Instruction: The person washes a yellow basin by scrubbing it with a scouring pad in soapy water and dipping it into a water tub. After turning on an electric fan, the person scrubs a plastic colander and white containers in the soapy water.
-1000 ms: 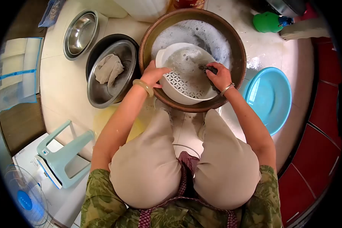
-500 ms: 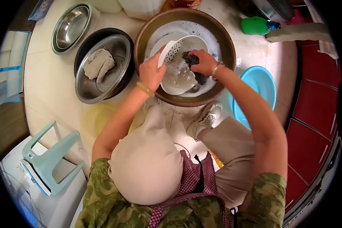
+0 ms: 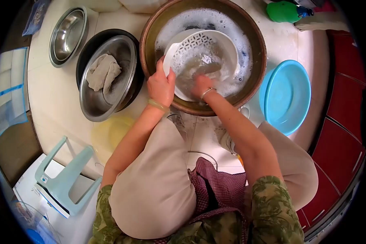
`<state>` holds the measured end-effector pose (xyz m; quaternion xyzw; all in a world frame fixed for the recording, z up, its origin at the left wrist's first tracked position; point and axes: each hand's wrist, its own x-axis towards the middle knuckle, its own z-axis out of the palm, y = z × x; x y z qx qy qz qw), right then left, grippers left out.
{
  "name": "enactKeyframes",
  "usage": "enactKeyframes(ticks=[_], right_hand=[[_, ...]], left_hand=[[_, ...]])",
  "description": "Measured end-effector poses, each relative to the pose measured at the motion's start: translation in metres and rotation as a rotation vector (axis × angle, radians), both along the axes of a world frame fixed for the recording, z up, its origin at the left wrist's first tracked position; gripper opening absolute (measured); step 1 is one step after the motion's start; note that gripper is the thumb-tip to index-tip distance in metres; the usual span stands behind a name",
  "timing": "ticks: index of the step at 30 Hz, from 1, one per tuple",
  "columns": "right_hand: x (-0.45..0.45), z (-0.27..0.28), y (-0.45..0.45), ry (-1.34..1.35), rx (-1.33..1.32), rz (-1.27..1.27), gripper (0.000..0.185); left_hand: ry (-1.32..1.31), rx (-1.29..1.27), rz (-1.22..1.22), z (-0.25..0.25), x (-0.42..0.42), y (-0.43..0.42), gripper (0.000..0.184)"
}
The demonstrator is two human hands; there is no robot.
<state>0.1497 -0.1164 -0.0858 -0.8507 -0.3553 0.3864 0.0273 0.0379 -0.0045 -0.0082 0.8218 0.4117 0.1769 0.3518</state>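
A white plastic colander [image 3: 230,43] with a patterned, holed wall sits tilted in soapy water inside a large brown basin [image 3: 148,25]. My left hand [image 3: 162,86] is closed on the colander's left rim, thumb on the near side. My right hand [image 3: 202,86] is inside the colander, low in the splashing water. Motion blurs its fingers, and whatever they may hold is hidden. Another white rim shows partly behind the colander. White suds [image 3: 242,49] float around it.
Left of the basin, a steel bowl [image 3: 129,53] holding a grey-beige cloth [image 3: 103,72] rests in a black one. Farther left are nested steel bowls [image 3: 66,37]. Light-blue basins [image 3: 289,96] and a green bottle [image 3: 281,12] lie right. A pale-green stool [image 3: 65,175] stands lower left.
My right hand has moved down and left into the water in the colander; the dark, rough-textured clump it gripped no longer shows clearly. My left hand keeps its hold on the rim. The view has shifted.
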Motion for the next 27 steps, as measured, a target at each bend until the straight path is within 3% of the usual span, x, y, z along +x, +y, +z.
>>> enactKeyframes(ticks=[5,7,9,10,13,19,24,27], right_hand=[[0.000,0.004,0.057,0.648,0.711,-0.506,0.039],[0.015,0.039,0.079,0.459,0.813,-0.642,0.040],[0.042,0.014,0.079,-0.119,1.025,-0.302,0.038],[0.058,0.005,0.073,-0.317,0.976,-0.127,0.041],[0.075,-0.016,0.041,-0.346,0.837,-0.053,0.042],[0.039,-0.038,-0.019,-0.380,0.342,-0.218,0.041],[-0.003,-0.020,-0.002,-0.052,0.588,0.001,0.044],[-0.005,-0.008,0.043,-0.028,0.913,0.077,0.044]], left_hand=[[-0.039,-0.100,-0.005,0.001,0.004,0.006,0.037],[0.012,-0.170,0.002,0.006,0.002,0.006,0.037],[0.016,-0.112,-0.017,0.000,-0.003,0.002,0.035],[0.011,-0.079,-0.026,-0.003,-0.003,0.002,0.035],[-0.016,-0.018,-0.033,-0.012,-0.004,0.000,0.034],[-0.017,-0.035,-0.002,-0.003,0.001,-0.003,0.030],[-0.013,-0.058,0.039,-0.011,0.001,0.000,0.027],[-0.002,-0.113,0.022,-0.003,0.004,0.001,0.028]])
